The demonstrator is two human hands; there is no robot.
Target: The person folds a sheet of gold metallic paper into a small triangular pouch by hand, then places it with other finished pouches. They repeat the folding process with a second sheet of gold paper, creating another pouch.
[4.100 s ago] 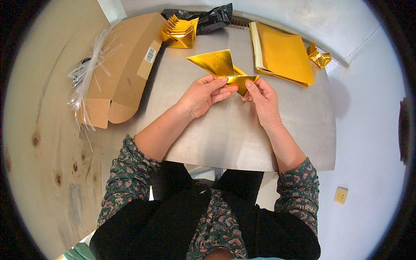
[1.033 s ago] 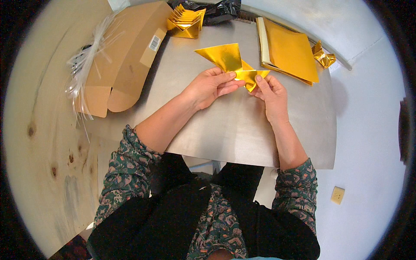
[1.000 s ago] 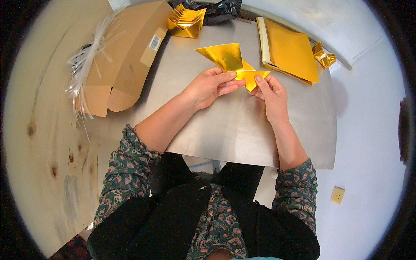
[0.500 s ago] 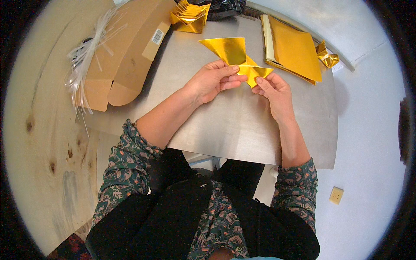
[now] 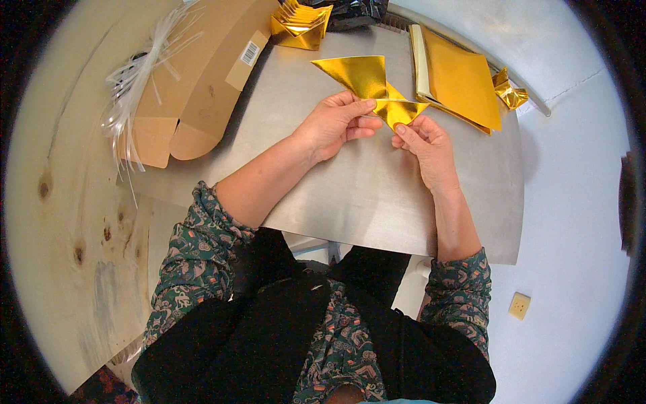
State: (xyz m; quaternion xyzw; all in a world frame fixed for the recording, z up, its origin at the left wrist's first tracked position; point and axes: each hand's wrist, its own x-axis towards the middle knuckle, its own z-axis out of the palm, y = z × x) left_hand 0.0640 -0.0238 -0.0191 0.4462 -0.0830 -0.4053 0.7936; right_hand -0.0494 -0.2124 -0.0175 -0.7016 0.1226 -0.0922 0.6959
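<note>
Above the grey table I hold a partly folded sheet of gold foil paper between both hands. My left hand pinches its middle near a crease, thumb on top. With thumb and fingers, my right hand grips the lower right part, where a small folded flap forms a downward triangle. A large triangular wing of the paper sticks out to the upper left. The fingers under the paper are partly hidden.
A stack of gold paper lies at the back right, with a crumpled gold piece beside it. Nested gold folded pieces stand at the back, near a black plastic bag. A cardboard box with clear plastic strips is at left.
The lower right flap now lies flatter and shows more of its face, with my right thumb lower on it. Both hands stay in nearly the same place.
</note>
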